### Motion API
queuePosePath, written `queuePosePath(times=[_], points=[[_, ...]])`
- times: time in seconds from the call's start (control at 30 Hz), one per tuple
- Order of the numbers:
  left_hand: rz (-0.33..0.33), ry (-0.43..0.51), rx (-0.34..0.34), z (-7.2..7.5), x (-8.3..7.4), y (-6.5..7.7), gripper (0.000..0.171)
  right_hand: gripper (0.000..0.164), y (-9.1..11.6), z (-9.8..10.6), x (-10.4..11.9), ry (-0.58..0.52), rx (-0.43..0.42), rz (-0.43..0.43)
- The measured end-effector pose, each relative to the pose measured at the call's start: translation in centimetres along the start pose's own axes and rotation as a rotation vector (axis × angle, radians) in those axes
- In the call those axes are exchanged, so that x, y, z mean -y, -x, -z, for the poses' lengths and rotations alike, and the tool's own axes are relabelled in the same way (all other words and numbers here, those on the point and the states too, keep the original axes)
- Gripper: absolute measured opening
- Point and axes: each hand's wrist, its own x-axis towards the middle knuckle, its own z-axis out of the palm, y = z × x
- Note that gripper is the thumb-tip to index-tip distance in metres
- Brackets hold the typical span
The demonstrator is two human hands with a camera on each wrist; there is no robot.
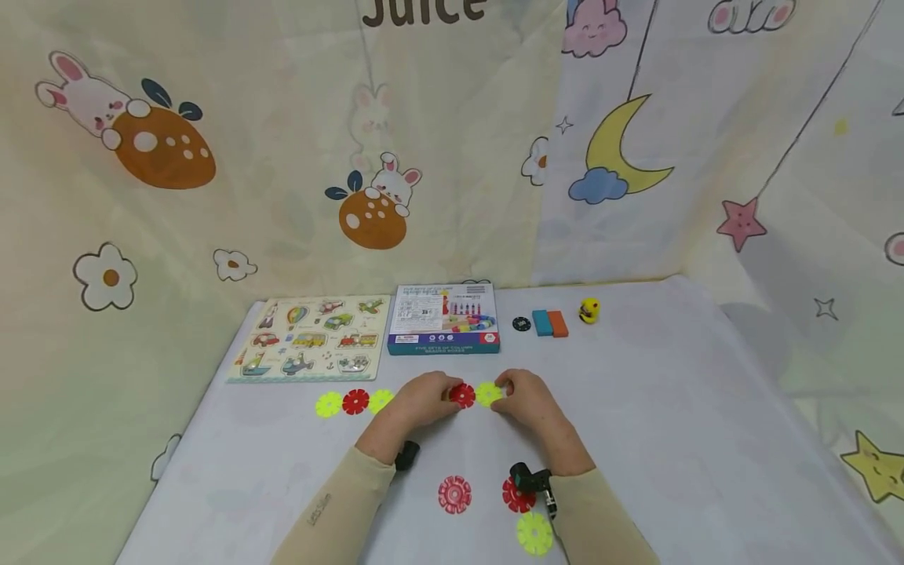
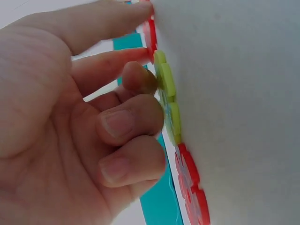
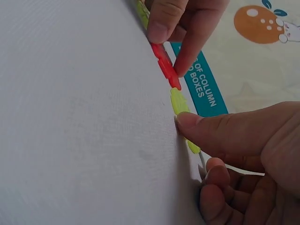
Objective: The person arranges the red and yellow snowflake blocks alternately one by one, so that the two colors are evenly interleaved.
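My left hand [image 1: 424,400] pinches a red snowflake disc [image 1: 463,395] between thumb and index finger, low at the white tabletop. To its right, my right hand [image 1: 528,402] pinches a yellow-green snowflake disc [image 1: 488,394] by its edge. In the right wrist view the yellow-green disc [image 3: 179,101] sits end to end with the red one [image 3: 165,65]. The row runs on leftward with another yellow-green disc [image 1: 381,401], partly behind the left hand, then a red disc [image 1: 355,402] and a yellow-green disc [image 1: 328,405].
Nearer my body lie a pinkish-red disc [image 1: 454,495], a red disc [image 1: 519,501] partly under the wrist camera, and a yellow-green disc [image 1: 534,534]. Behind stand a picture puzzle board [image 1: 311,339], a boxed set [image 1: 443,320], a black chip [image 1: 521,323], blue [image 1: 542,322] and orange [image 1: 558,323] blocks, and a yellow toy [image 1: 589,311].
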Motion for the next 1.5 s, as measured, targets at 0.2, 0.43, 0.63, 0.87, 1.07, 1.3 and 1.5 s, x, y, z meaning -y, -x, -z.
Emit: queuePosePath(times=[0.2, 0.43, 0.63, 0.87, 1.07, 1.3, 1.5], points=[[-0.020, -0.018, -0.005, 0.2, -1.5, -0.7, 0.056, 0.038, -0.2, 0.0, -0.4, -0.004, 0.003, 0.007], [-0.068, -0.011, 0.015, -0.7, -3.4, -2.3, 0.051, 0.035, -0.1, 0.2, -0.6, -0.023, 0.002, 0.045], [-0.080, 0.004, 0.026, -0.9, -3.5, -2.7, 0.047, 0.035, 0.0, 0.3, -0.4, -0.029, 0.017, 0.058], [-0.073, 0.051, 0.036, -1.0, -3.3, -2.8, 0.045, 0.051, 1.6, 1.4, 1.0, 0.021, 0.143, 0.120], [-0.102, 0.076, 0.035, -1.2, -2.8, -2.9, 0.039, 0.036, 4.3, 2.1, 2.2, -0.031, 0.228, 0.216], [-0.095, 0.087, 0.039, -1.2, -2.3, -3.0, 0.047, 0.022, 5.8, 0.1, 2.1, -0.089, 0.482, 0.297], [-0.113, 0.106, 0.053, -1.3, -2.3, -3.0, 0.048, 0.030, 7.4, -2.2, 3.4, 0.069, 0.545, 0.294]])
